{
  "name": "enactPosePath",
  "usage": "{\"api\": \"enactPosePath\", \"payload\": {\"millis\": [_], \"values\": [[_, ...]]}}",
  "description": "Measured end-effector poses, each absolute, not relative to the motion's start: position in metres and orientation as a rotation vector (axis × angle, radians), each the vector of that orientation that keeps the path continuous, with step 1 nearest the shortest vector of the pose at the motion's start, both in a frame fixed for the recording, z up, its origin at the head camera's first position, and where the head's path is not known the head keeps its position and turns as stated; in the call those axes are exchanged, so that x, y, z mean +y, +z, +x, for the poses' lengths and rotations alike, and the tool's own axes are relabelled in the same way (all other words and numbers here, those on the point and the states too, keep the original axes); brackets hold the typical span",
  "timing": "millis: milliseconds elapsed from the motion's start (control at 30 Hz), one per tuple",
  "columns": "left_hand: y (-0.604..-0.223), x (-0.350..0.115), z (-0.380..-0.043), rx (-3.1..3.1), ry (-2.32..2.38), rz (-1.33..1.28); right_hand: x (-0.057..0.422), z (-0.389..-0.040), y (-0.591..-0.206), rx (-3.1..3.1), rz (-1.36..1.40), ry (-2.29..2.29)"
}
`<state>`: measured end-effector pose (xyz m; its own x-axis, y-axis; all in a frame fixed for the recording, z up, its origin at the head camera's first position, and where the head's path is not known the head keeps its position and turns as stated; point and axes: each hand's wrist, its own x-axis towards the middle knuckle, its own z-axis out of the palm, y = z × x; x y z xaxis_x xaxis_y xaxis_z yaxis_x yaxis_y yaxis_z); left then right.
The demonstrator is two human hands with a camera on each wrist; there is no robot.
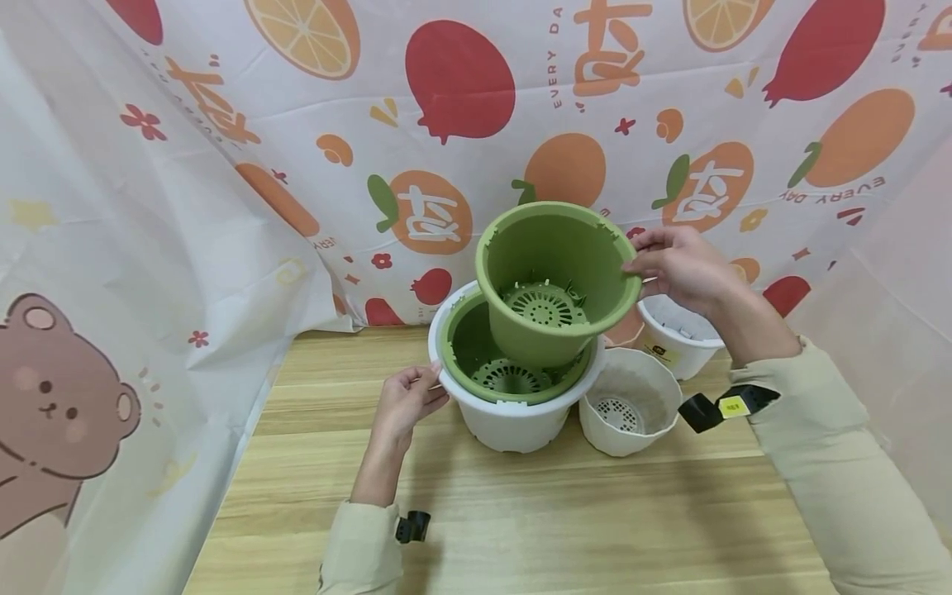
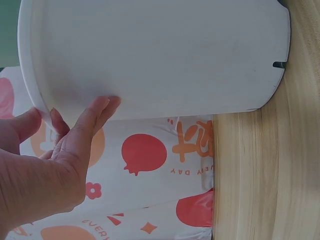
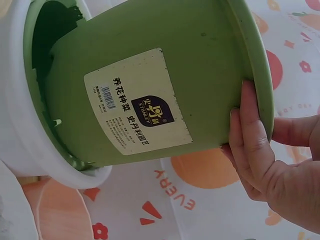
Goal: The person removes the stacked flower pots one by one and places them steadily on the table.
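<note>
My right hand [image 1: 680,268] pinches the right rim of a green flowerpot [image 1: 558,256], thumb inside and fingers outside. In the right wrist view a printed label [image 3: 137,102] shows on that pot's side. The pot is tilted, its base overlapping the mouth of a second green flowerpot [image 1: 459,351], which sits nested in a large white flowerpot [image 1: 513,426]. My left hand [image 1: 407,401] holds the white pot's left rim. The left wrist view shows the thumb at the rim and fingertips against the outer wall [image 2: 160,60].
Right of the white pot stands a smaller cream pot [image 1: 632,405] with a perforated base. Behind it are a partly hidden orange pot [image 1: 626,330] and another white pot [image 1: 680,335] with a yellow label. A fruit-print curtain [image 1: 357,124] hangs behind the wooden table [image 1: 521,521].
</note>
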<state>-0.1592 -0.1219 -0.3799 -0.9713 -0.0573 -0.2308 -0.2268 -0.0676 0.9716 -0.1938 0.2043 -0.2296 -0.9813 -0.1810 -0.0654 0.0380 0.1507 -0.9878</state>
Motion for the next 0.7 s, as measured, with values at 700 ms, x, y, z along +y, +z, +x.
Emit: {"api": "enactPosePath", "payload": {"millis": [700], "values": [[-0.381, -0.123, -0.161, 2.062, 2.180, -0.315, 0.256, -0.183, -0.233, 2.140, -0.128, -2.143]]}}
